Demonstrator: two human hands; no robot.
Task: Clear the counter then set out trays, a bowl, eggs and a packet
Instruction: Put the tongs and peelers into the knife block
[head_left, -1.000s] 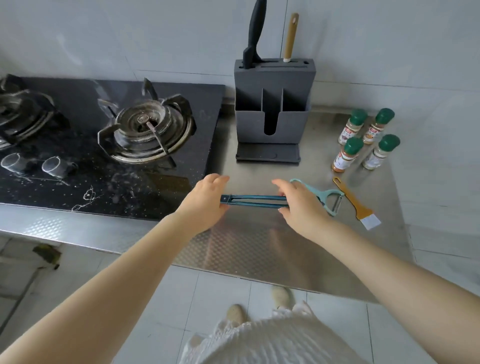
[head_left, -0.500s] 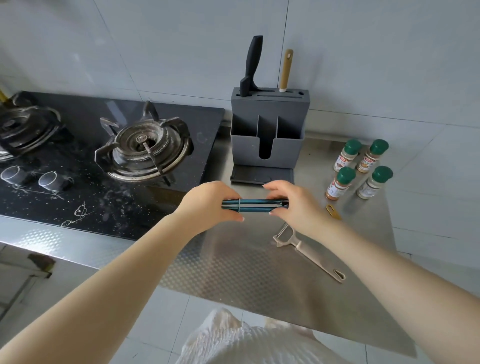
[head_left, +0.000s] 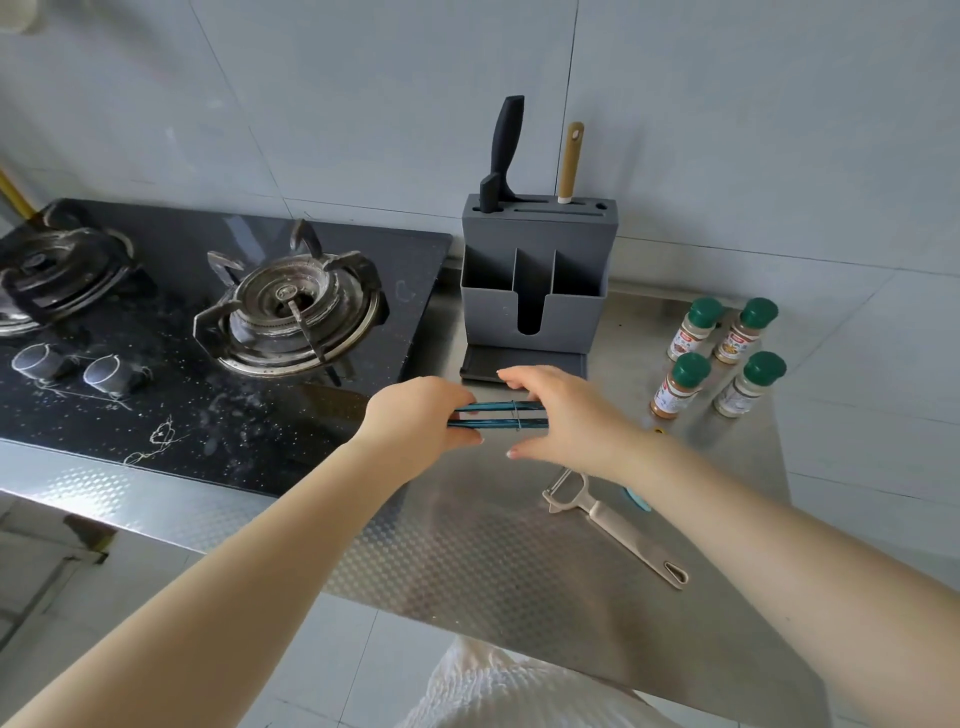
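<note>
A bundle of teal chopsticks (head_left: 498, 417), tied with a thin band, is held level above the steel counter (head_left: 467, 545). My left hand (head_left: 415, 415) grips its left end. My right hand (head_left: 566, 415) holds its right end, fingers curled over the top and thumb underneath. A beige peeler (head_left: 613, 525) lies on the counter below my right wrist. A sliver of a light teal tool (head_left: 636, 498) shows beside my right forearm, the rest hidden.
A grey utensil holder (head_left: 535, 291) with a black knife (head_left: 501, 156) and a wooden handle (head_left: 570, 161) stands at the back. Several green-capped spice bottles (head_left: 722, 358) stand at the right. A black gas hob (head_left: 208, 332) fills the left.
Both hands have lifted the chopsticks off the counter and carried them a little toward the utensil holder. The view has tilted up, so the beige peeler now shows.
</note>
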